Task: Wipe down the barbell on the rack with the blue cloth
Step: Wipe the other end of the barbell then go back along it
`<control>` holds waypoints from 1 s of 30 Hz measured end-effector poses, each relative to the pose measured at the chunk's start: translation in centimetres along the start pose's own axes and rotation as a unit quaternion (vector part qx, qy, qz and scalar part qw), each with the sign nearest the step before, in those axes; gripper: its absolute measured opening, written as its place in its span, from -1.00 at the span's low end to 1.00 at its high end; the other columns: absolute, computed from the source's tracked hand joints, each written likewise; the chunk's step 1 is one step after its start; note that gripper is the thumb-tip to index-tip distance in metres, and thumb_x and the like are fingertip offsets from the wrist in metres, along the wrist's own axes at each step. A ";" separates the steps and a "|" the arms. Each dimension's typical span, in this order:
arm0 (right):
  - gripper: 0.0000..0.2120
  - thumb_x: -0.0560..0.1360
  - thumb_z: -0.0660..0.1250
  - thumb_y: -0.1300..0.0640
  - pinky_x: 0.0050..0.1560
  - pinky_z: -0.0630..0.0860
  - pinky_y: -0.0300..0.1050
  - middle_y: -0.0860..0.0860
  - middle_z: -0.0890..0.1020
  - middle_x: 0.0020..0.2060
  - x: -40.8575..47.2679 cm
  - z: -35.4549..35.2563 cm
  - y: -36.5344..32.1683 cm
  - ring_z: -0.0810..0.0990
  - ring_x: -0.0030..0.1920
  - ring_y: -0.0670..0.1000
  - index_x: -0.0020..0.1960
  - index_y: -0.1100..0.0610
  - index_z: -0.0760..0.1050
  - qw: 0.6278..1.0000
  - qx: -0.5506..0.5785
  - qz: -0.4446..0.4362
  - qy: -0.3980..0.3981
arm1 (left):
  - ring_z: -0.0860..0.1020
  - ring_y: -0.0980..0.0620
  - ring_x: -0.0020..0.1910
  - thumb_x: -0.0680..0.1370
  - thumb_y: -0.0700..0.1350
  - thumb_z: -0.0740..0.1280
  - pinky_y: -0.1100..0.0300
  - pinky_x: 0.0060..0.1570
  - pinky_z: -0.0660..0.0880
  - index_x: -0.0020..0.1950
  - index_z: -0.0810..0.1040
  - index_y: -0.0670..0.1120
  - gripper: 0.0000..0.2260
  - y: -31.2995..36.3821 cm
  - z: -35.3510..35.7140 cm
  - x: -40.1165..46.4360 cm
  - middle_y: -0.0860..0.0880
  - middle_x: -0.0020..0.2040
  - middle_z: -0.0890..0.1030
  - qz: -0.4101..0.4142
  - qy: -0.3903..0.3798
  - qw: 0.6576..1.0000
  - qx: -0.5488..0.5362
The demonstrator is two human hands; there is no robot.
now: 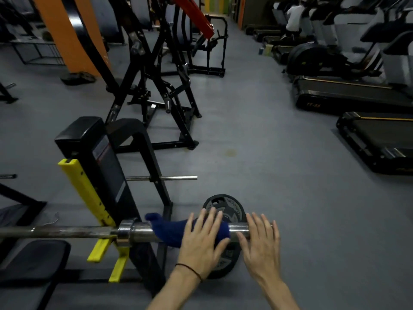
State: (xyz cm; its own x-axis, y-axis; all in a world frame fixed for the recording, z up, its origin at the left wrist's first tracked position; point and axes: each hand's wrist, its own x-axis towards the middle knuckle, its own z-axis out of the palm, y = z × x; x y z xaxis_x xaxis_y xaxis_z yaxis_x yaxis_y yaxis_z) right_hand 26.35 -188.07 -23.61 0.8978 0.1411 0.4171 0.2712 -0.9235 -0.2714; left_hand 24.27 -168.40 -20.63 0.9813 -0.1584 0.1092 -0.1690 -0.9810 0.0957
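Observation:
The steel barbell (73,232) lies across the bottom of the head view, resting on the rack's yellow hooks (101,222). Over its thick right sleeve (143,232) is draped a dark blue cloth (169,230). My left hand (204,239) lies flat on the cloth with straight, spread fingers, pressing it onto the sleeve. My right hand (261,240) rests with straight fingers over the sleeve's bare right end, just beside the cloth.
A black weight plate (225,210) lies on the grey floor under the sleeve. The black rack upright (105,166) with a storage peg (178,178) stands left of my hands. A bench pad (33,256) is at lower left. Treadmills (368,139) line the right; a machine frame (161,86) stands ahead.

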 end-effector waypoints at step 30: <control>-0.56 0.67 0.07 -0.12 0.45 0.24 0.07 0.00 0.62 0.18 0.7 0.9 -5.6 0.54 0.20 0.07 0.32 0.09 0.56 0.999 -0.012 -0.050 -0.010 | 0.46 -0.15 0.38 0.68 0.18 -0.02 -0.14 0.50 0.24 0.56 0.31 -0.05 -0.47 -2.2 -0.4 -1.7 -0.08 0.42 0.50 -0.012 0.034 0.999 0.022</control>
State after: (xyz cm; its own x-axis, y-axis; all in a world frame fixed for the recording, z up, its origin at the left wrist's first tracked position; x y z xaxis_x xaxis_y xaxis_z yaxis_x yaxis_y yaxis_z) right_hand 25.77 -182.48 -22.62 0.8733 0.2393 0.4244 0.3514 -0.9128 -0.2083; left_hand 22.97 -165.90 -20.63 0.9762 -0.1290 0.1742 -0.1405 -0.9885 0.0553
